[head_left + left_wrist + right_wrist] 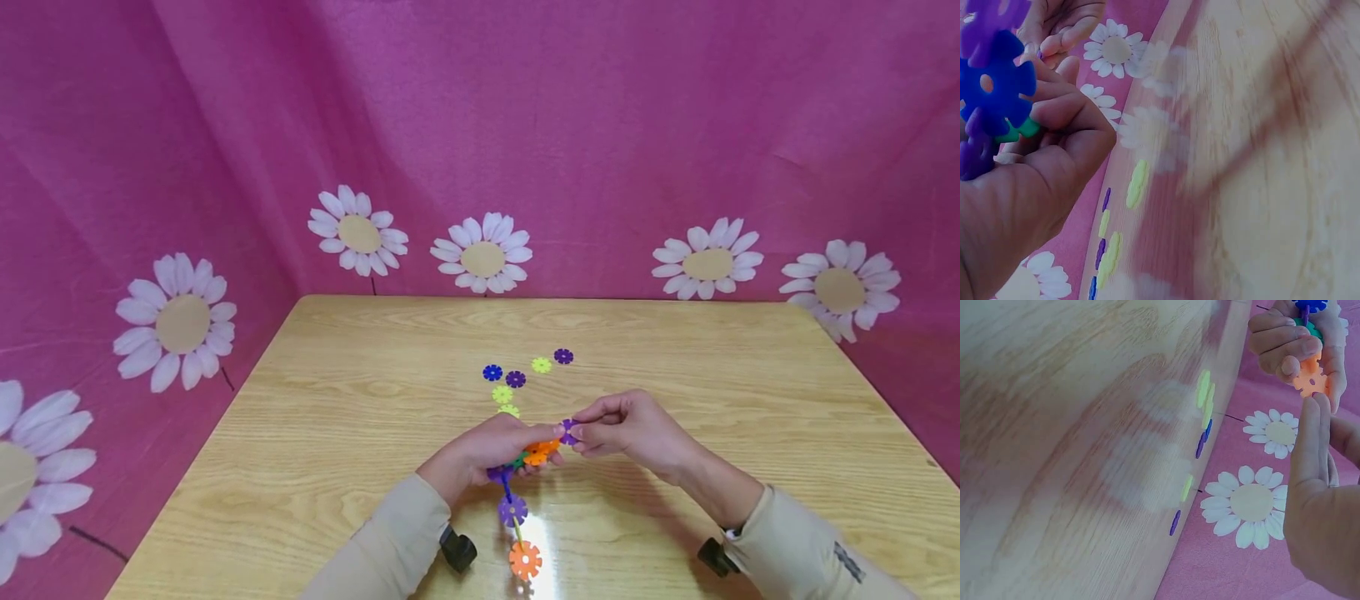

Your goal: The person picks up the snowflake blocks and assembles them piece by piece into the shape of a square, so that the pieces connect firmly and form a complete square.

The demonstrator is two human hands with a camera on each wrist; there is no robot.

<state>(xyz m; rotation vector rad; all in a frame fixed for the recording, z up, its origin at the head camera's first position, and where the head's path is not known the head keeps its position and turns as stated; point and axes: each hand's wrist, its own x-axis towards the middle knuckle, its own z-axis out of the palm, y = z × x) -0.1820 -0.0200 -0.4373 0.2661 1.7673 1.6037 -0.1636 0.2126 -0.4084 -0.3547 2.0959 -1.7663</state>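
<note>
My left hand (491, 446) grips a chain of notched plastic discs joined edge to edge. Green and orange discs (538, 454) show between its thumb and fingers. From that hand the chain hangs toward the table's near side, through a blue disc (997, 78) and a purple disc (513, 510) to an orange disc (525, 560) at the end. My right hand (633, 433) pinches another purple disc (569, 432) by its side, against the orange end of the chain near the left thumb tip. Fingers partly hide where these two meet.
Loose discs lie on the wooden table (360, 375) beyond the hands: a blue one (492, 372), purple ones (563, 356) and yellow-green ones (542, 365). A pink cloth with white flowers (480, 258) hangs behind the table's far edge and along its sides.
</note>
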